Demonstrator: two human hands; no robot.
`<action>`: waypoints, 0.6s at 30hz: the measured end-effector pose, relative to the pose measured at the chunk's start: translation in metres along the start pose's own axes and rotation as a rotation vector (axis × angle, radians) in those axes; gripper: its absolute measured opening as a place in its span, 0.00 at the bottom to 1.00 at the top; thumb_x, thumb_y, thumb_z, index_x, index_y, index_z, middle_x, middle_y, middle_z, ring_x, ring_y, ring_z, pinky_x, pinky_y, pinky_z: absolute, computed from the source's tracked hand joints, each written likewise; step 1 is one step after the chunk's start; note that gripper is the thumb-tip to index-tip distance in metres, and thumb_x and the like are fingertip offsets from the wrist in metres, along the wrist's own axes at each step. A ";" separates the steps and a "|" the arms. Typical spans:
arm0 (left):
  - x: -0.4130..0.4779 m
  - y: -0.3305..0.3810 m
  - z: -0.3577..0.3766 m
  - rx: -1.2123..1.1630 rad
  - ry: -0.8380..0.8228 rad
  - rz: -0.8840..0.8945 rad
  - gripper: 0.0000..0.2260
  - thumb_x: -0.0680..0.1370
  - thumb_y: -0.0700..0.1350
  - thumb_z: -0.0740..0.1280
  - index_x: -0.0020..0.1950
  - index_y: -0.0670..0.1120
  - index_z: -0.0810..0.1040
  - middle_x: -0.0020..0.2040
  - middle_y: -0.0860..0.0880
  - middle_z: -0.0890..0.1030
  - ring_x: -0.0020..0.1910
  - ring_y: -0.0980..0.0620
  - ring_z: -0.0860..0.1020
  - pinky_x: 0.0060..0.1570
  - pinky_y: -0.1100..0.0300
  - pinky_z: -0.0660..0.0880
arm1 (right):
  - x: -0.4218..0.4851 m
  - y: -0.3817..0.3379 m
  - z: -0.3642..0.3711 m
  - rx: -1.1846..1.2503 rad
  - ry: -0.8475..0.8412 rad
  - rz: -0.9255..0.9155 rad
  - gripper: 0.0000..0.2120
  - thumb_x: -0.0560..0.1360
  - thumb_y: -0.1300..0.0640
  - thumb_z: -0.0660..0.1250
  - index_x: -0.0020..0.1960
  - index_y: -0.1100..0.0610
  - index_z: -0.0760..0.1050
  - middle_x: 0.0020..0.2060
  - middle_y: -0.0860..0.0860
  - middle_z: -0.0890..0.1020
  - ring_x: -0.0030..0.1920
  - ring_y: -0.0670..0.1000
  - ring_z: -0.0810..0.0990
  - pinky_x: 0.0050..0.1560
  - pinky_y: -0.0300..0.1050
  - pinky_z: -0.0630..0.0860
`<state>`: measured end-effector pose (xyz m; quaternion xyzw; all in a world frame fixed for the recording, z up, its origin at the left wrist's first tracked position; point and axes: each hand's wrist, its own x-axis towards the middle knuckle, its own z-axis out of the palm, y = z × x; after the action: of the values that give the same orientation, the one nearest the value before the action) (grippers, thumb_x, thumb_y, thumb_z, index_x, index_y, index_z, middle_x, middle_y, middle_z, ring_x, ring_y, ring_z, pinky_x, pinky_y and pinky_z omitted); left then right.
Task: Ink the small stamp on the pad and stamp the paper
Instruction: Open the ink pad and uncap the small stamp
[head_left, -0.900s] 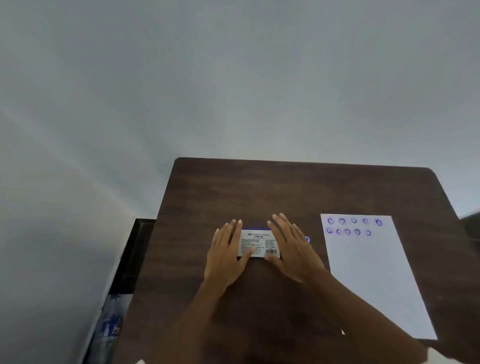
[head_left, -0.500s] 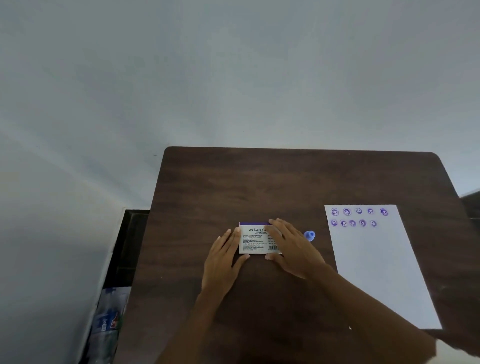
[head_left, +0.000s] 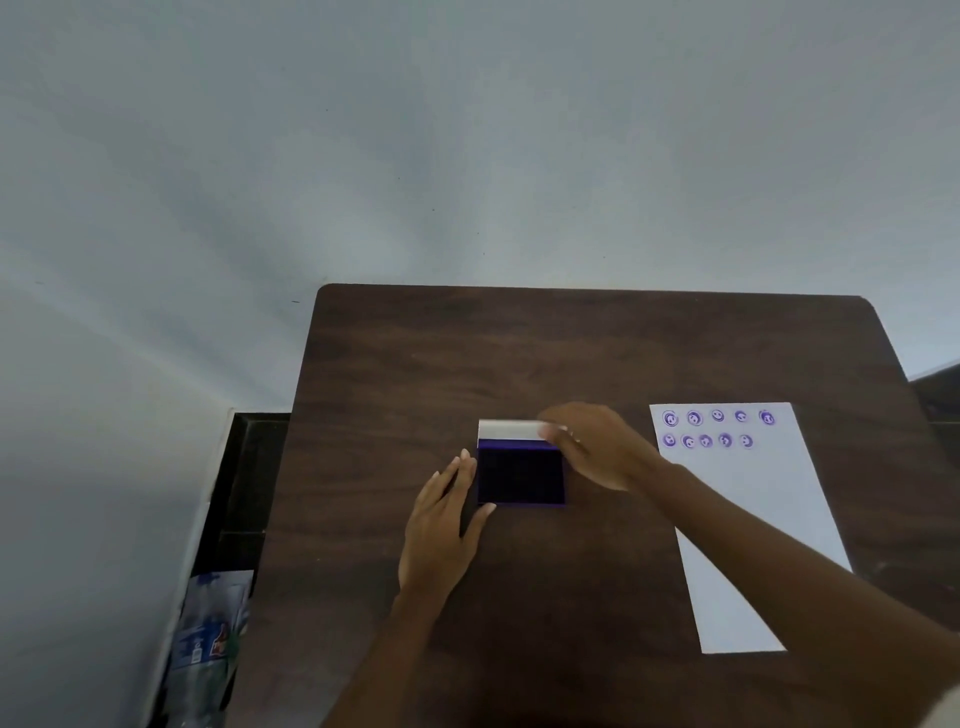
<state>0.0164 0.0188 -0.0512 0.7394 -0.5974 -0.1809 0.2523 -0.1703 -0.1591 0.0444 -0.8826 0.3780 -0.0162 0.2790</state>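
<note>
The ink pad (head_left: 520, 475) lies open in the middle of the dark wooden table (head_left: 571, 343), its dark purple surface exposed. Its white lid (head_left: 506, 430) stands tilted up at the far edge, pinched by the fingers of my right hand (head_left: 597, 447). My left hand (head_left: 447, 514) rests flat against the pad's left side, its thumb at the near left corner. A white sheet of paper (head_left: 748, 519) lies to the right, with two rows of several purple round stamp marks (head_left: 717, 428) at its top. The small stamp is hidden behind my right hand.
A dark low shelf (head_left: 249, 467) stands left of the table by the wall, with a plastic bag of bottles (head_left: 208, 644) on the floor below it. A pale wall rises behind the table. My right forearm crosses the paper's near part.
The pad was closed under both hands. My right hand has swung its lid up and back, exposing the purple ink. The small blue stamp seen earlier is now covered by my right hand.
</note>
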 end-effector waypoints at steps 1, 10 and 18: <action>0.000 0.000 0.000 0.000 -0.008 -0.002 0.27 0.82 0.58 0.60 0.79 0.50 0.63 0.78 0.55 0.63 0.76 0.56 0.62 0.75 0.55 0.60 | 0.007 0.001 -0.001 0.016 0.029 0.024 0.15 0.81 0.48 0.54 0.55 0.53 0.76 0.51 0.51 0.83 0.52 0.54 0.79 0.50 0.46 0.72; 0.001 0.003 -0.002 0.013 0.021 -0.010 0.27 0.81 0.58 0.61 0.77 0.48 0.65 0.76 0.53 0.64 0.74 0.62 0.57 0.73 0.56 0.61 | 0.033 0.003 0.014 0.147 0.051 0.351 0.22 0.80 0.49 0.58 0.72 0.54 0.65 0.67 0.57 0.69 0.65 0.55 0.70 0.65 0.51 0.69; 0.000 0.006 -0.004 0.027 0.040 0.007 0.27 0.79 0.54 0.66 0.76 0.45 0.68 0.75 0.50 0.68 0.73 0.62 0.58 0.72 0.55 0.63 | 0.037 0.013 0.016 -0.027 -0.031 0.335 0.25 0.80 0.43 0.54 0.74 0.53 0.62 0.63 0.55 0.66 0.64 0.54 0.66 0.64 0.54 0.71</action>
<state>0.0140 0.0184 -0.0447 0.7439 -0.5974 -0.1574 0.2548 -0.1488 -0.1832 0.0173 -0.8110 0.5157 0.0493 0.2721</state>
